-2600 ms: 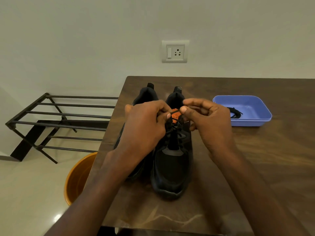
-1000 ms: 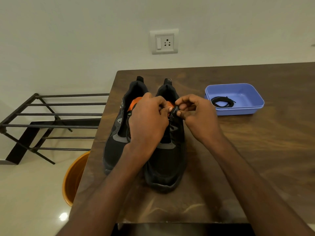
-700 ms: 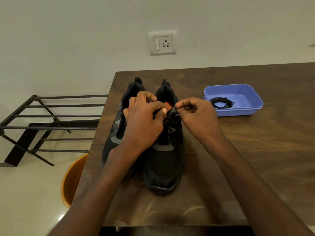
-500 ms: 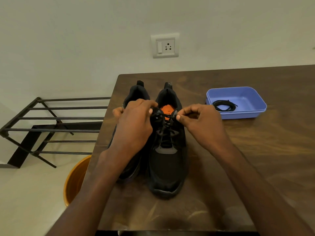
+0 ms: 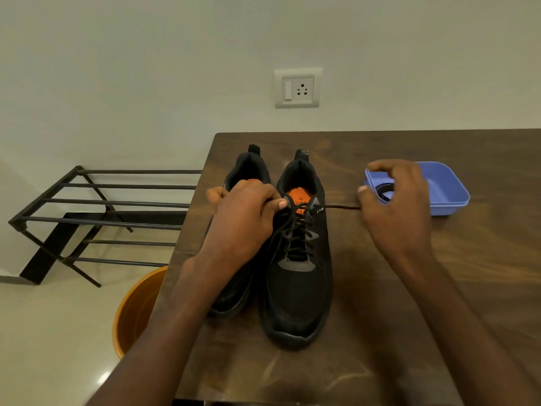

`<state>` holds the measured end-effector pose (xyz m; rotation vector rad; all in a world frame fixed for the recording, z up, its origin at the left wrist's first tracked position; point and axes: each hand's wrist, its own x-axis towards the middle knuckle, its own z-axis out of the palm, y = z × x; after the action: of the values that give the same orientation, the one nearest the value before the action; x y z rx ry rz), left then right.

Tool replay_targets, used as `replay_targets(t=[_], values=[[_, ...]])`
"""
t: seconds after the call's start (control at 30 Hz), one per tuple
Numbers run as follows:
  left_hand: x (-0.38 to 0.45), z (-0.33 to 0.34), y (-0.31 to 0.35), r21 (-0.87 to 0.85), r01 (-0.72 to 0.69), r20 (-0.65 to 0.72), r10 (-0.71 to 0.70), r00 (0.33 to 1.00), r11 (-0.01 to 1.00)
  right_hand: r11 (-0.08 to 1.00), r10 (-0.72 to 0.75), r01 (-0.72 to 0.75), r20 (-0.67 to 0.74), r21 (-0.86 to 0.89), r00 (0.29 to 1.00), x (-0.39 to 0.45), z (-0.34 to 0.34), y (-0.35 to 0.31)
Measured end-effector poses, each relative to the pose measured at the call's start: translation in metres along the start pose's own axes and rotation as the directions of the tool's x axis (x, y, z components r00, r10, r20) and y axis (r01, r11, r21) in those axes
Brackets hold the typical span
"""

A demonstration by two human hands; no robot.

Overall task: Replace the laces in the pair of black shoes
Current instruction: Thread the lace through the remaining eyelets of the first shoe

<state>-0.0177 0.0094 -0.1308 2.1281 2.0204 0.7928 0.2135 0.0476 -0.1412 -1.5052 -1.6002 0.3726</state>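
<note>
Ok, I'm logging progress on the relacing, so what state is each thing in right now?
Right shoe: upright on the table, laced.
Lace: one end drawn taut to the right.
Right hand: pinches that lace end.
Left hand: grips at the shoe's top eyelets.
Left shoe: upright, mostly hidden.
Blue tray: holds a coiled black lace.

place: likely home | cues: metal shoe rack (image 5: 96, 218), wall socket (image 5: 297, 88), wooden table (image 5: 439, 288)

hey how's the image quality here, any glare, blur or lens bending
Head view: sharp overall; soft glare streaks on the table near its front edge, a bright spot on the floor; wide-angle bending bows the table's far edge; the right hand is slightly soft.
</note>
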Motion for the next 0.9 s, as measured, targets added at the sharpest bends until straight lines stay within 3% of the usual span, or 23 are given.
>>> replay_targets(t=[0.1, 0.17, 0.23, 0.3, 0.37, 0.43, 0.53, 0.6, 0.67, 0.73, 0.83, 0.9], values=[[0.000, 0.000, -0.001, -0.001, -0.011, -0.012, 0.011, 1.000, 1.000, 0.995, -0.091, 0.098, 0.276, -0.014, 0.957, -0.010, 0.016, -0.010], [0.000, 0.000, -0.002, 0.007, -0.015, -0.015, 0.015, 1.000, 1.000, 0.998, -0.067, 0.056, 0.336, 0.040, 0.939, -0.012, 0.022, -0.014], [0.000, 0.000, -0.002, 0.010, -0.014, -0.010, 0.014, 1.000, 1.000, 0.983, 0.067, -0.103, 0.230, 0.150, 0.971, -0.009, 0.019, -0.014], [0.000, -0.001, -0.001, 0.027, -0.014, 0.000, 0.014, 1.000, 1.000, 0.937, 0.237, -0.232, 0.013, 0.262, 0.971, -0.001, 0.008, -0.008], [0.000, -0.001, 0.000, 0.036, -0.016, 0.000, 0.016, 1.000, 0.999, 0.960, 0.267, -0.243, -0.182, 0.141, 0.946, 0.004, 0.000, 0.002], [0.000, -0.001, 0.000, 0.033, -0.024, -0.010, 0.024, 1.000, 0.999, 0.986, 0.115, -0.137, -0.214, -0.094, 0.970, 0.001, 0.001, 0.003], [0.000, 0.000, -0.001, 0.037, -0.036, -0.025, 0.037, 0.999, 0.999, 0.981, -0.071, 0.076, 0.037, -0.178, 0.997, -0.008, 0.013, -0.012], [0.000, 0.001, -0.002, 0.045, -0.040, -0.029, 0.042, 0.999, 0.998, 0.987, -0.064, 0.091, 0.196, -0.134, 0.979, -0.011, 0.025, -0.019], [-0.001, 0.001, -0.002, 0.042, -0.044, -0.031, 0.045, 0.999, 0.998, 0.998, -0.018, 0.034, 0.257, -0.055, 0.966, -0.012, 0.031, -0.019], [-0.001, 0.000, -0.001, 0.057, -0.044, -0.029, 0.046, 0.999, 0.997, 0.999, 0.026, -0.018, 0.191, -0.042, 0.981, -0.009, 0.029, -0.016], [-0.001, -0.001, -0.001, 0.085, -0.039, -0.025, 0.041, 0.999, 0.996, 0.989, 0.144, -0.146, -0.104, -0.015, 0.984, 0.000, 0.007, -0.003], [-0.001, 0.000, -0.001, 0.098, -0.038, -0.032, 0.041, 0.999, 0.994, 0.987, 0.130, -0.146, -0.202, -0.067, 0.971, 0.003, -0.003, 0.005]])
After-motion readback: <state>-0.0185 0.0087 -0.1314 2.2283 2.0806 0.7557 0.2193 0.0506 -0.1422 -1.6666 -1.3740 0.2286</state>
